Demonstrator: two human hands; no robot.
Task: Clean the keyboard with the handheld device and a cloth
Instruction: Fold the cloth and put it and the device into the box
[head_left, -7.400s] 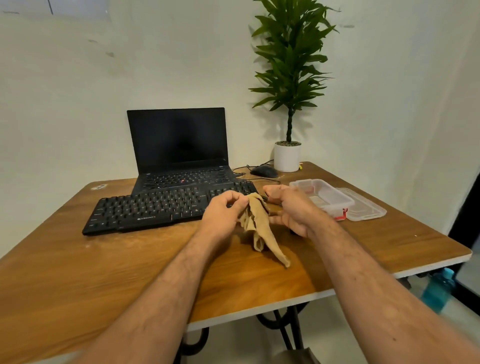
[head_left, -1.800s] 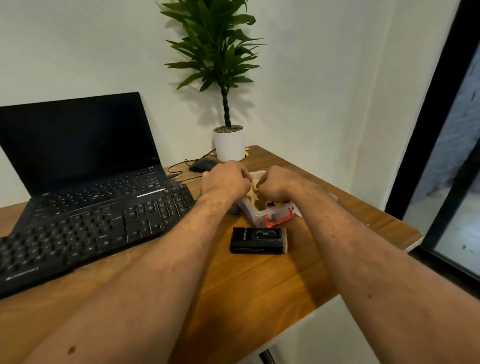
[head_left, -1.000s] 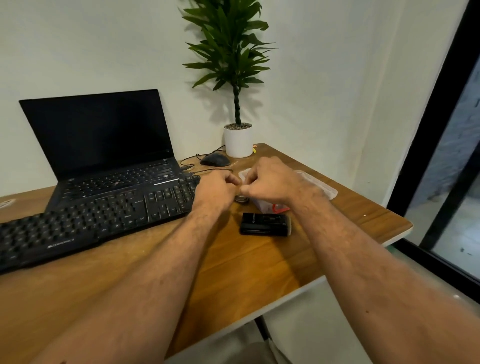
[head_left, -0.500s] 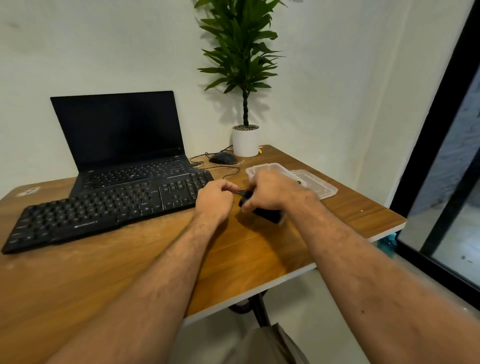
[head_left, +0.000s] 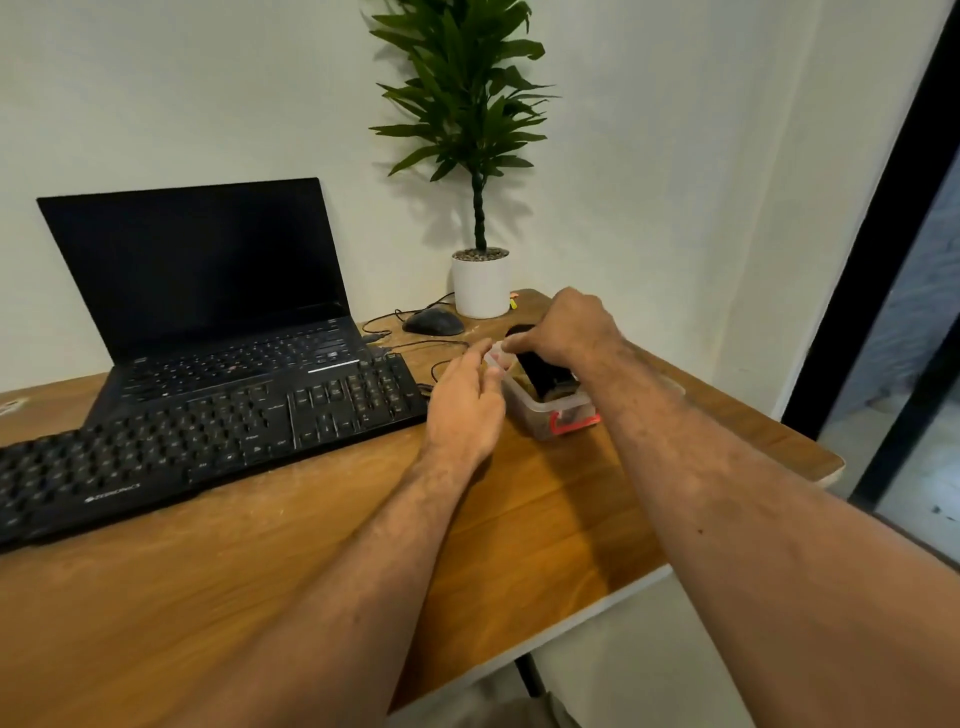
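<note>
While the keyboard (head_left: 208, 441) lies flat on the bench (head_left: 311, 571), long axis running left to right across it and rising toward the far right, my left hand (head_left: 465, 405) rests with loose fingers at the clear box (head_left: 545, 408) rim, gripping nothing. My right hand (head_left: 566, 327) grips the black handheld device (head_left: 540, 371), which stands tilted, lower end in the box. Judgement: steady the box, lower the device slowly.

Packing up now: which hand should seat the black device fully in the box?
Right hand: it already grips the black device, angled into the clear box. The left hand only rests beside the rim.
</note>
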